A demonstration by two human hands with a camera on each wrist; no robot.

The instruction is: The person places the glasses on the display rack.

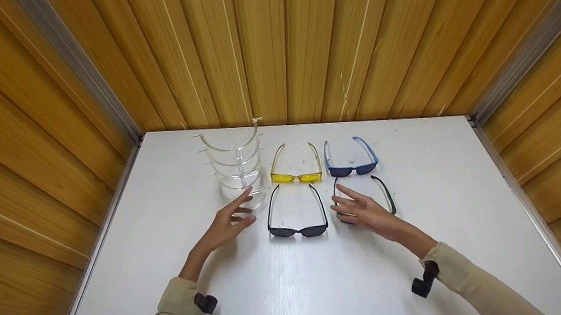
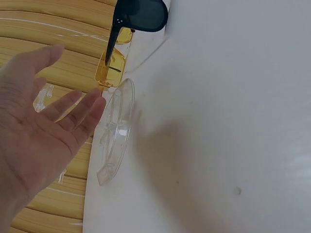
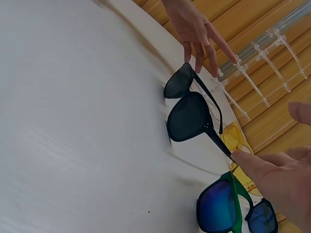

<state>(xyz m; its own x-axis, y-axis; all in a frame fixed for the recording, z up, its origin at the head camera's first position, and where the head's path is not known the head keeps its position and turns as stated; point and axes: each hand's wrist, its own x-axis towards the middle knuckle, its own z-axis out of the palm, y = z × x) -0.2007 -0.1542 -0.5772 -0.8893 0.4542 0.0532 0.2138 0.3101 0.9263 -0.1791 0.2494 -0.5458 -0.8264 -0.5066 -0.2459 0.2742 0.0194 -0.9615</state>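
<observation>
My left hand (image 1: 227,225) hovers with fingers spread beside a clear plastic tiered glasses stand (image 1: 239,163); the left wrist view shows its bare palm and the stand's clear base (image 2: 116,133). My right hand (image 1: 367,214) is over green-framed sunglasses (image 1: 390,197), partly hiding them, its fingers extended and nothing gripped. Their bluish lens (image 3: 217,208) shows in the right wrist view. Between the hands lie black sunglasses (image 1: 298,232), lenses towards me and temples unfolded. Behind them are yellow glasses (image 1: 296,178) and, to the right, blue sunglasses (image 1: 352,170), also unfolded.
Everything stands on a white table (image 1: 290,290). Wood-patterned panels (image 1: 263,55) rise behind it and at both sides, with grey metal strips at the corners. Each sleeve carries a small black wrist camera (image 1: 206,303).
</observation>
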